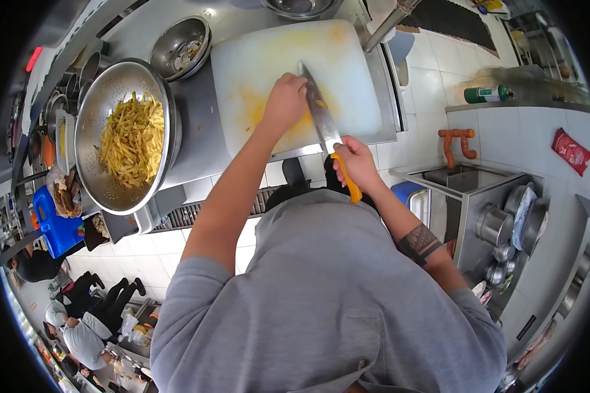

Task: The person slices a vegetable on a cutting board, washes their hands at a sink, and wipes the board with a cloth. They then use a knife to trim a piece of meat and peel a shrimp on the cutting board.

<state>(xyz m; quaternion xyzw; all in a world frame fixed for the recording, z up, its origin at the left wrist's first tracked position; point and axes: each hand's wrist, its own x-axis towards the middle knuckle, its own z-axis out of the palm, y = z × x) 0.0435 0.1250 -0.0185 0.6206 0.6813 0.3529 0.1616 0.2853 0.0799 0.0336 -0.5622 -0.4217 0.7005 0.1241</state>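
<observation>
My right hand [356, 164] is wrapped round the yellow-orange handle of a large kitchen knife [321, 118]. The blade points away from me over a white cutting board [347, 59] stained yellow and orange. A small yellow strip [321, 103] clings to the blade. My left hand [286, 101] is closed above the board, its fingertips at the blade near the tip; whatever they hold is hidden. To the left stands a big metal colander [85, 157] with many thin yellow-green strips [134, 141] inside.
Behind the colander, a metal bowl [170, 42] holds some scraps. A metal post [390, 26] rises at the board's far right. A blue container [52, 223] is at left, and stacked pots [495, 226] fill a shelf at right. Other people [85, 337] are at lower left.
</observation>
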